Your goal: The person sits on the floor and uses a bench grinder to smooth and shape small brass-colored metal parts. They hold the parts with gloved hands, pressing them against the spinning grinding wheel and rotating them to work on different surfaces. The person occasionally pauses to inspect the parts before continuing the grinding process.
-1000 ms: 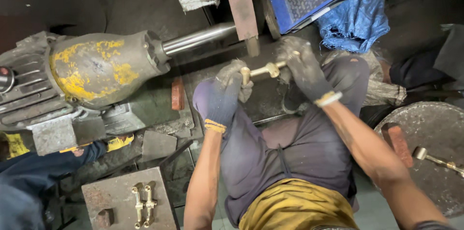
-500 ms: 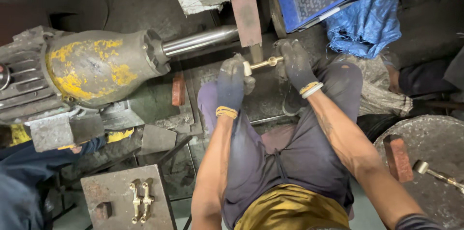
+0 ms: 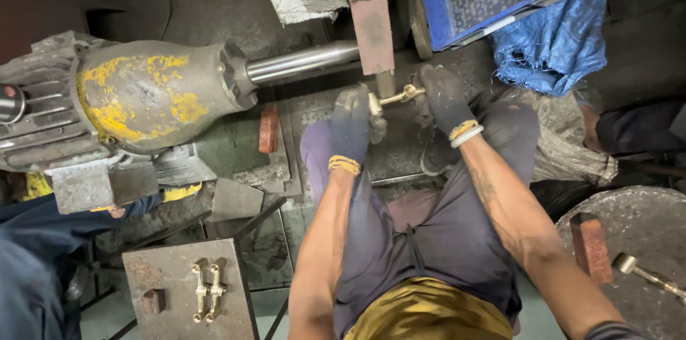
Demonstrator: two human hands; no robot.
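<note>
The person wore dark, grimy work gloves on both hands. The left hand (image 3: pixel 350 122) had a glove with a yellow-orange knitted cuff; the glove on the right hand (image 3: pixel 444 99) ended in a yellow band edged with white. Both forearms were bare, with no sleeves showing. A faint dark marking ran along the right forearm. Dark navy trousers covered the legs, and a mustard-yellow shirt showed at the waist.

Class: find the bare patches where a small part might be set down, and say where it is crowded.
Free: the steel plate left of the two brass parts; the round slab above the brick. Crowded: around both hands at the belt.
</note>
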